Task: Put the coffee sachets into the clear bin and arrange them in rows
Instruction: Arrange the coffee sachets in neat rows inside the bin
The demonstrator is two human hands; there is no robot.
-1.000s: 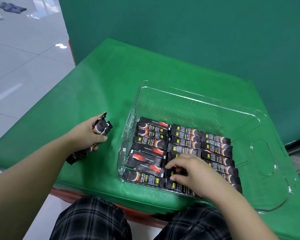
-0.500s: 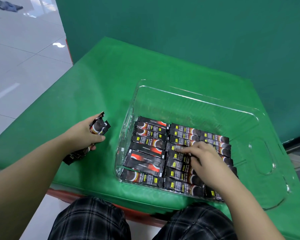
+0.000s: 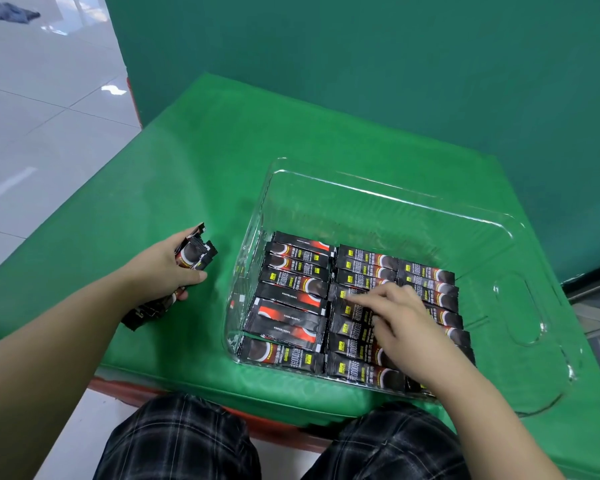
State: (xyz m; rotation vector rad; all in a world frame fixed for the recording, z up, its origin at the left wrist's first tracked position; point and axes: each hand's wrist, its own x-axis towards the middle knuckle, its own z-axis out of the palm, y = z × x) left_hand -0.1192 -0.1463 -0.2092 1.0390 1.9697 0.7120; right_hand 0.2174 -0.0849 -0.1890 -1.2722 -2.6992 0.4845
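Left hand grips a spare sachet bundle outside the clear bin; right hand inside, straight fingertips pressing the middle row of sachets.

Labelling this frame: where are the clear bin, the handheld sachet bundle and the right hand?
clear bin [image 3: 430, 206], head view, far rim.
sachet bundle [image 3: 193, 252], head view, top sachet's printed face.
right hand [image 3: 400, 315], head view, back of hand.

Coffee sachets: yellow tags, white lettering; print too small and blurred to read
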